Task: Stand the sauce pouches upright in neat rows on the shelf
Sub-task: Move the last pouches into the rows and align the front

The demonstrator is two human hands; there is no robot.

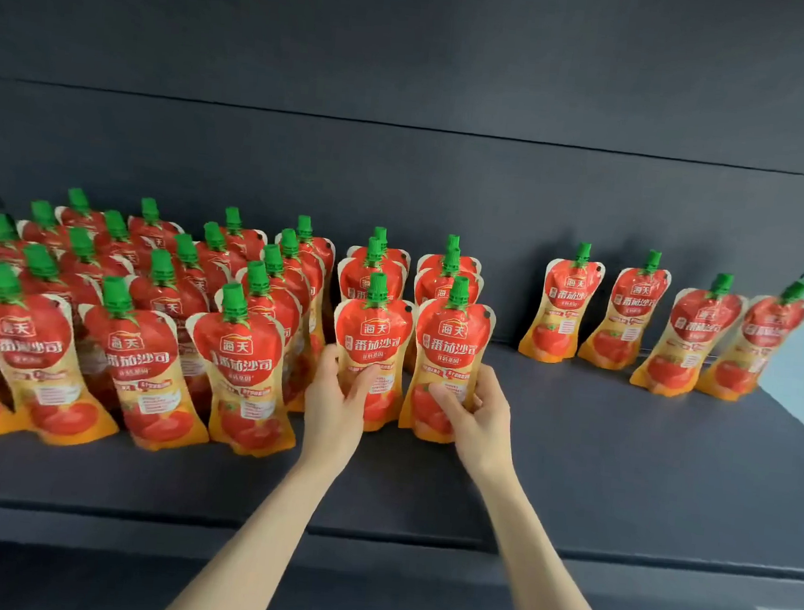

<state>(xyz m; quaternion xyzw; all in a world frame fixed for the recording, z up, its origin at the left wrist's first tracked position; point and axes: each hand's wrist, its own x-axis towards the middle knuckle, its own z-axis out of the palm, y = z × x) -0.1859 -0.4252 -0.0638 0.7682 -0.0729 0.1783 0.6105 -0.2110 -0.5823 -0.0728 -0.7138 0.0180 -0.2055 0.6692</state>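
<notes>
My left hand and right hand each grip a sauce pouch, setting them upright mid-shelf. Rows toward the left edge look full; four pouches along the back right need rows.

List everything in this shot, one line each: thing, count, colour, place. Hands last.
Left block of pouches: too crowded to count, red-orange with green caps, shelf's left, in rows.
Front-left pouch: one, same colours, middle, held.
Front-right pouch: one, same colours, beside it, held.
Pouches behind: two per column, same colours.
Spaced pouches: four, same colours, right, near back panel.
Shelf: one, dark grey.
Left hand: grips front-left pouch.
Right hand: grips front-right pouch.
</notes>
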